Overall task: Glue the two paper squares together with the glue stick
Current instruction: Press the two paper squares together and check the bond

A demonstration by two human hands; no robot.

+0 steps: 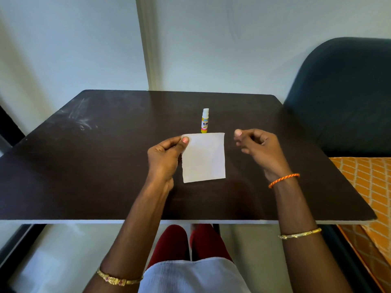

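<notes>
A white paper square [204,158] hangs upright above the dark table [84,166], pinched at its top left corner by my left hand [166,158]. I cannot tell whether it is one sheet or two lying together. My right hand [257,148] hovers just right of the paper, not touching it, fingers loosely curled and holding nothing. Behind the paper, a glue stick [205,121] with a white cap and yellow label stands upright on the table, its base hidden by the paper's top edge.
A dark blue chair back [347,92] stands at the right of the table. An orange patterned fabric [368,187] lies beyond the table's right edge. A white wall rises behind the table. My knees show below the front edge.
</notes>
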